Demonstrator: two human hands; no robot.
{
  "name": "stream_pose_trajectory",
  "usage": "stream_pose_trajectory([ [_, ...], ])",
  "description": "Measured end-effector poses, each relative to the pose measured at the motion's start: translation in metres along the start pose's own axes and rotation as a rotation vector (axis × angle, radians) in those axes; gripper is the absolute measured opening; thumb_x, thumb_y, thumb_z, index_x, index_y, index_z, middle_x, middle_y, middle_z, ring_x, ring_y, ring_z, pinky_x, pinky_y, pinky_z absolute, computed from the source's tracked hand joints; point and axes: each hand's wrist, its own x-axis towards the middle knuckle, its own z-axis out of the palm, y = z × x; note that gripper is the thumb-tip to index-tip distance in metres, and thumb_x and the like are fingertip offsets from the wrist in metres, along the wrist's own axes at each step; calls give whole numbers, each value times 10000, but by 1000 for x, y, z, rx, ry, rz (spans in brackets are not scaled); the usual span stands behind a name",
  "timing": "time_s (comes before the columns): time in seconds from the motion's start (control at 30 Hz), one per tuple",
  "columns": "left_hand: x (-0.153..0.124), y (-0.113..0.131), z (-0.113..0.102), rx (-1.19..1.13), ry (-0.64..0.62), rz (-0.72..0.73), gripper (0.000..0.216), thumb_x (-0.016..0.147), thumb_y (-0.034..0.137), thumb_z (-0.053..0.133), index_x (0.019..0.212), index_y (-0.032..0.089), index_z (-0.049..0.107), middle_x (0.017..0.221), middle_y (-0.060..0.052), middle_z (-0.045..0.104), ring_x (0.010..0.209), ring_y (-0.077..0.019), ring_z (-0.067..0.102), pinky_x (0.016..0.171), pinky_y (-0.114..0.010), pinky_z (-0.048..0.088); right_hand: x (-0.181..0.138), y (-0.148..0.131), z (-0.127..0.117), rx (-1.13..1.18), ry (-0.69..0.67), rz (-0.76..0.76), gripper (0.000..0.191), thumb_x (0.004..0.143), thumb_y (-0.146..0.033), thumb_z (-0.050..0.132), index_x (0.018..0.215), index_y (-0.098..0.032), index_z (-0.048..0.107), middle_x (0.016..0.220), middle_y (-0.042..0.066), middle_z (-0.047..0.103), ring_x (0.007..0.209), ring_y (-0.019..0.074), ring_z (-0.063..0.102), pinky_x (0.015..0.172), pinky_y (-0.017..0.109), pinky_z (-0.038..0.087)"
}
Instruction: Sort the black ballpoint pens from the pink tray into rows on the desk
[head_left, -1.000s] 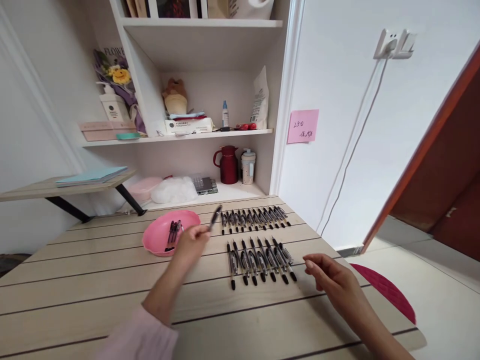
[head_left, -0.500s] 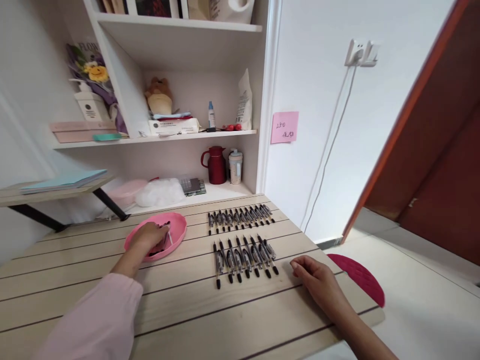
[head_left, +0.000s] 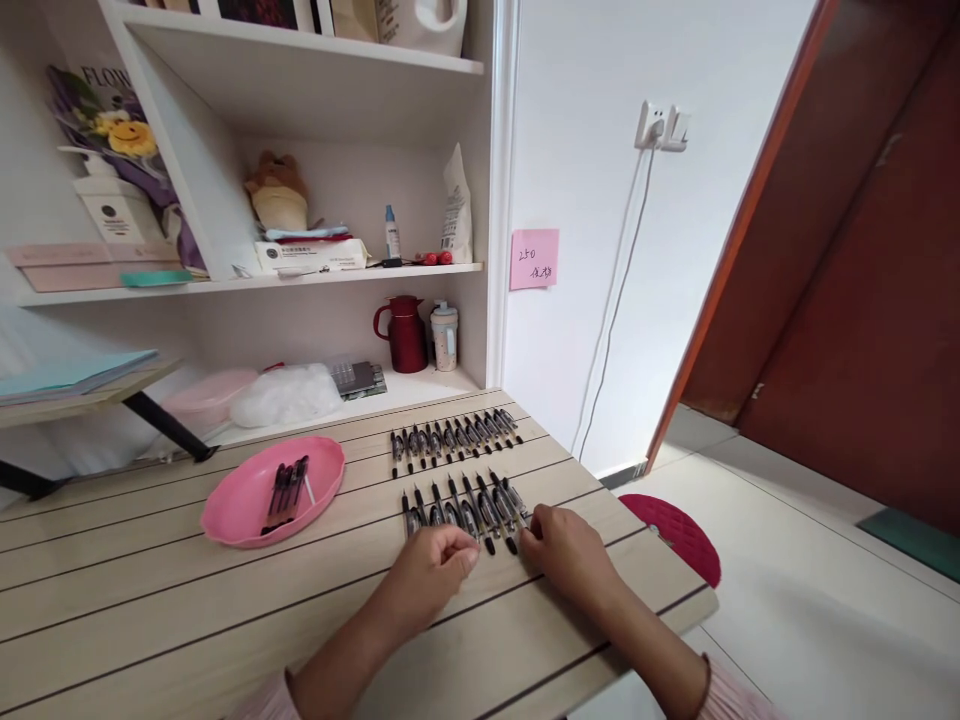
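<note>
Two rows of black-and-clear pens lie side by side on the wooden table: a back row and a front row. Over the lower ends of the front row's left pens is my left hand, fingers curled in and closed; whatever they hold, if anything, is hidden. My right hand rests at the row's right end, its closed fingertips against the lower end of the last pen and covering it. Farther left, a pink plate holds several dark pens and a thin white stick.
White shelves stand behind the table, with a red jug and a tumbler on the lowest. A small raised stand is at left. Beyond the table's right edge is a red round stool.
My left hand has left the plate and come right to the front row. My right hand has moved in against that row's right end. The view has turned right.
</note>
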Motion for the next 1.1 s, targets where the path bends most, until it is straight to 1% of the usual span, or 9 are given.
stream_pose_trajectory([
  [0.1, 3, 1, 12, -212, -5, -110, 295, 702, 318, 542, 921, 126, 585, 640, 5, 552, 531, -101, 499, 476, -208, 357, -6, -2, -2, 191, 35, 7, 167, 730, -245, 454, 608, -177, 544, 623, 61, 626, 585, 168, 538, 501, 252, 260],
  [0.2, 6, 3, 22, -462, 48, -136, 403, 718, 361, 561, 1041, 126, 509, 762, -54, 606, 669, -140, 578, 599, -258, 439, -21, -14, 1, 459, 28, -110, 141, 709, -212, 462, 578, -187, 510, 555, 16, 584, 532, 138, 500, 491, 229, 281],
  [0.33, 6, 3, 27, -693, 122, -168, 283, 763, 361, 529, 955, 157, 493, 773, -55, 622, 690, -148, 608, 653, -279, 460, -40, -30, 3, 651, -68, -293, 85, 709, -200, 488, 639, -187, 535, 616, -1, 604, 547, 127, 506, 507, 215, 313],
  [0.43, 5, 1, 24, -767, 195, -214, 190, 798, 351, 480, 863, 173, 465, 675, -17, 597, 616, -144, 608, 596, -276, 462, -33, -25, -6, 578, -94, -312, 132, 761, -272, 482, 694, -192, 563, 668, 8, 623, 608, 142, 537, 534, 220, 323],
  [0.53, 2, -1, 18, -812, 213, -224, 181, 808, 371, 458, 824, 191, 453, 545, 51, 497, 486, -114, 552, 515, -261, 447, -7, -9, -17, 302, 23, -141, 203, 817, -271, 411, 729, -190, 575, 712, 42, 636, 662, 166, 553, 562, 244, 311],
  [0.67, 0, -6, 16, -832, 180, -235, 183, 796, 372, 478, 797, 189, 472, 497, 91, 385, 337, -26, 335, 357, -145, 263, 26, 4, -16, 9, 4, 2, 190, 802, -294, 455, 773, -167, 593, 781, 96, 647, 756, 200, 574, 576, 256, 305],
  [0.73, 0, -10, 16, -822, 161, -238, 190, 790, 374, 484, 792, 185, 479, 500, 92, 370, 326, -13, 275, 334, -133, 178, 33, 4, -10, -35, -25, 13, 215, 783, -338, 483, 788, -159, 602, 802, 109, 647, 774, 209, 576, 578, 259, 309],
  [0.87, 1, -15, 17, -800, 129, -228, 227, 772, 408, 496, 808, 184, 483, 506, 94, 360, 329, -9, 241, 335, -136, 160, 34, 5, 2, -22, -70, 0, 209, 750, -354, 519, 776, -167, 609, 796, 99, 647, 770, 208, 574, 571, 257, 304],
  [1.1, -3, -12, 18, -670, 57, -214, 248, 789, 435, 447, 822, 189, 459, 508, 96, 369, 327, -10, 213, 341, -146, 128, 27, 15, 4, -35, -75, -53, 131, 701, -149, 474, 768, -165, 586, 778, 81, 632, 742, 180, 549, 559, 245, 270],
])
